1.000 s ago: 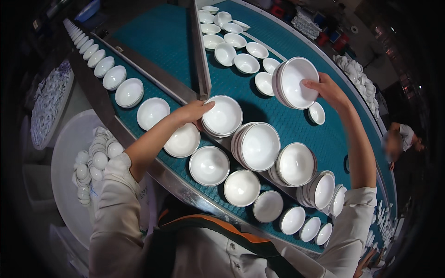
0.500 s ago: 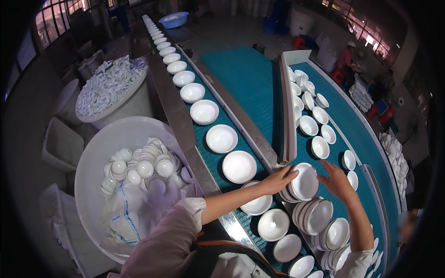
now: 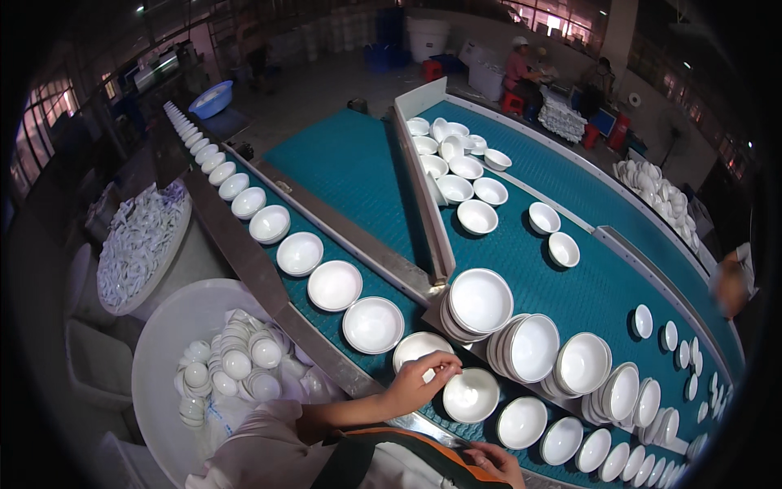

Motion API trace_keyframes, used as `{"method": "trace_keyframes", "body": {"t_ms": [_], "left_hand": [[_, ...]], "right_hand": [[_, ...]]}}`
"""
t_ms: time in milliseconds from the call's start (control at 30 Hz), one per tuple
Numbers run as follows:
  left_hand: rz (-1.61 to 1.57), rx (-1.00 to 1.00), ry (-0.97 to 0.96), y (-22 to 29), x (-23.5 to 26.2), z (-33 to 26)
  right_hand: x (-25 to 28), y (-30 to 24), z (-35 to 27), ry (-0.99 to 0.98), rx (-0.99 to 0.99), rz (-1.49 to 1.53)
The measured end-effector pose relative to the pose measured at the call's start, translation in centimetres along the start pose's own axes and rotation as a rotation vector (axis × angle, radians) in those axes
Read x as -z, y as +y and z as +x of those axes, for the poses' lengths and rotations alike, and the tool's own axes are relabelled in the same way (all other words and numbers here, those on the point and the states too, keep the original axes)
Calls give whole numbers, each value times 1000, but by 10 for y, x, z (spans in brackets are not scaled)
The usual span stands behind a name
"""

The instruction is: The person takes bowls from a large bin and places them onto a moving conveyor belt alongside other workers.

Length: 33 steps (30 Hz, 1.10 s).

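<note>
My left hand (image 3: pixel 421 385) hovers over the narrow belt lane with its fingers curled together and nothing visible in them. Under and beside it lie a white bowl (image 3: pixel 415 349) and another white bowl (image 3: pixel 472 397), part of a single-file row. My right hand (image 3: pixel 494 466) is low by my apron, its fingers loosely apart and bare, partly cut off by the lower edge. Past my left hand, stacked white bowls lean on their sides along the divider: an end stack (image 3: pixel 481 301), a second stack (image 3: pixel 533 349) and a third stack (image 3: pixel 583 364), with several more to the right.
Loose bowls (image 3: pixel 477 218) lie on the wide green belt (image 3: pixel 521 253) behind a white guide board (image 3: pixel 423 191). At left stand a large tub (image 3: pixel 155 383) of bowls and a tub of white pieces (image 3: pixel 138 244). Another person's blurred arm (image 3: pixel 731 285) shows at far right.
Both hands have left the end bowl stack, which now stands on the divider. They have come back toward my body, and the view has swung right.
</note>
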<state>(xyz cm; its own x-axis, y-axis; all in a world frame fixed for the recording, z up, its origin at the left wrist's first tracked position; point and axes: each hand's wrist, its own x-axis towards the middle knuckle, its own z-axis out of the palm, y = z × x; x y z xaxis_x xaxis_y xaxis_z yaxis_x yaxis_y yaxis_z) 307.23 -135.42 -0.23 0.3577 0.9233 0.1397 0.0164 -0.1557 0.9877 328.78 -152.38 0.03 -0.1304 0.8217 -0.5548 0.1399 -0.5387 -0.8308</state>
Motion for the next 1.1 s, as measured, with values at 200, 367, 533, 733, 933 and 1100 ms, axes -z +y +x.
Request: {"method": "trace_keyframes", "body": {"t_ms": [200, 367, 533, 733, 933, 1100], "left_hand": [[25, 140, -614, 3, -35, -19], [188, -181, -993, -1, -42, -16], [337, -150, -995, -13, -36, -35], [598, -229, -526, -6, -9, -20], [919, -320, -130, -17, 28, 11], [954, -343, -298, -26, -2, 0]], "right_hand": [[-49, 21, 2, 264, 73, 525], [-38, 5, -7, 426, 91, 309], [-30, 19, -13, 497, 79, 346], [-33, 14, 4, 451, 203, 266], [-19, 23, -4, 539, 282, 126], [-10, 34, -14, 623, 290, 99]]}}
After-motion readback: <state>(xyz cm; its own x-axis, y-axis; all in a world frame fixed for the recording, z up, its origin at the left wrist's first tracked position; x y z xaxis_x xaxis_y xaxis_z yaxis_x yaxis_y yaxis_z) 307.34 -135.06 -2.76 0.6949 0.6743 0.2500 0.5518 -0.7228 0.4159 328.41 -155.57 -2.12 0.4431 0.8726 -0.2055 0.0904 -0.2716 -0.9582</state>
